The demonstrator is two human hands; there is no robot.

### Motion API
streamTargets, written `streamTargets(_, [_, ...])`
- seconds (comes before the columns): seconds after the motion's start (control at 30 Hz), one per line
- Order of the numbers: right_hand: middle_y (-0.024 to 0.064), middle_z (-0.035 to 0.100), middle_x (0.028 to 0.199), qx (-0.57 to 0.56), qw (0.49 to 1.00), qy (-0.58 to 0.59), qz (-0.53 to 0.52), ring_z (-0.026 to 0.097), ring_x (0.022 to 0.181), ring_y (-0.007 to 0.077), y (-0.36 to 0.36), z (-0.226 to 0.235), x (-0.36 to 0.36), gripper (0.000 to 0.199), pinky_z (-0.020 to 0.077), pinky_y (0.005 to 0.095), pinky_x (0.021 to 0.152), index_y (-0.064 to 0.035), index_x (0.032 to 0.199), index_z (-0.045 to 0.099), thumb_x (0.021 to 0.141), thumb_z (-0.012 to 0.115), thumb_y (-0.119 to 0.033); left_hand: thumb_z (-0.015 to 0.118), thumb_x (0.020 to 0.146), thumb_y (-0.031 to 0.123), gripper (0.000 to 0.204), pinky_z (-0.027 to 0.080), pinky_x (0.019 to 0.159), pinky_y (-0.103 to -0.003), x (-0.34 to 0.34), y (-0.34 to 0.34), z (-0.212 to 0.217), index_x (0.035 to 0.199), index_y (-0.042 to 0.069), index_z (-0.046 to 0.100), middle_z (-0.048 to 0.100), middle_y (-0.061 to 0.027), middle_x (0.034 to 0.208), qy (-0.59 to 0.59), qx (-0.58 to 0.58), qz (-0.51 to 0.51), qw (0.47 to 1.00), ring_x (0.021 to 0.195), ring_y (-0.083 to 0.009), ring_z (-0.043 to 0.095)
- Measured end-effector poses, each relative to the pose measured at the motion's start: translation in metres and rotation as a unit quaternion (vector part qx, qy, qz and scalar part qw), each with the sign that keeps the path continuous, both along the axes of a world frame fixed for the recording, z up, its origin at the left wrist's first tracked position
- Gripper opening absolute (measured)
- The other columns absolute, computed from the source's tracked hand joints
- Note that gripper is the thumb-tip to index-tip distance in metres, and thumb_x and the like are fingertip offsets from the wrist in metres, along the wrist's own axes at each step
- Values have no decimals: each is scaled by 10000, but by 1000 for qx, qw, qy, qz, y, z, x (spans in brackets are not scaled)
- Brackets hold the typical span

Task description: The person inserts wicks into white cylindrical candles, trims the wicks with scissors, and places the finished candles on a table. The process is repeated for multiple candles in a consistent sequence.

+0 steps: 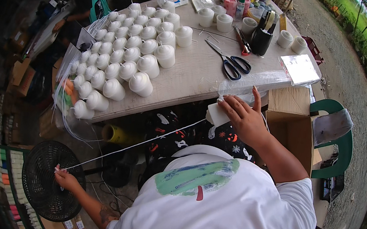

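Note:
My right hand (243, 117) grips a white block-shaped roll of string (217, 115) just below the table's front edge (171, 101). A white string (138, 143) runs taut from it down to my left hand (65, 178), which pinches the string's end far out to the left, above a black floor fan (46, 184). On the table stand several white dome-shaped candles (122, 56) with wicks, packed in rows on the left half.
Black-handled scissors (231, 63), red pliers (243, 43), a black cup of tools (261, 39), small white jars (224, 22) and a shiny wrapped packet (299, 69) lie on the table. An open cardboard box (294, 123) and a green chair (336, 138) stand at right.

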State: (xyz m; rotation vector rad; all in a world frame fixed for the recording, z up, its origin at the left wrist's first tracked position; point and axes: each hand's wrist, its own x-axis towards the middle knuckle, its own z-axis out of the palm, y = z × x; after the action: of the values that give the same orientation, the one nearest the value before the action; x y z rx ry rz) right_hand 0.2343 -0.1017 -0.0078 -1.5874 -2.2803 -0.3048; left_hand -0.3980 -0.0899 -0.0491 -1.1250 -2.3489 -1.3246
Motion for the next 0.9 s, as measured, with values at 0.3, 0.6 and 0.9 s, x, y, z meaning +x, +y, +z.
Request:
streamTargets(0.3, [22, 547, 1249, 12, 999, -10, -41, 525, 1187, 164, 14, -5, 20, 590, 57, 644, 1113, -156, 1327, 498, 758, 634, -81, 484, 953, 219, 308, 472, 900, -440, -135, -142, -131, 1116, -9, 614, 595, -235, 1192, -26, -564, 252, 786, 1116, -355, 576])
streamTargets(0.6, [-3, 533, 1203, 101, 984, -48, 138, 550, 1149, 167, 26, 9, -51, 457, 107, 691, 1082, -225, 1310, 522, 858, 527, -154, 780, 746, 237, 806, 444, 967, -379, 232, 33, 23, 1397, 51, 341, 538, -184, 1301, -152, -274, -647, 695, 1152, -259, 557])
streamTargets(0.9, [85, 467, 1375, 117, 972, 184, 89, 441, 1278, 258, 12, 63, -32, 612, 282, 493, 1075, -194, 1378, 471, 808, 673, -101, 863, 659, 132, 744, 475, 922, -342, 370, 72, 26, 1272, 75, 445, 555, -90, 1217, -384, -175, -738, 526, 1095, -185, 558])
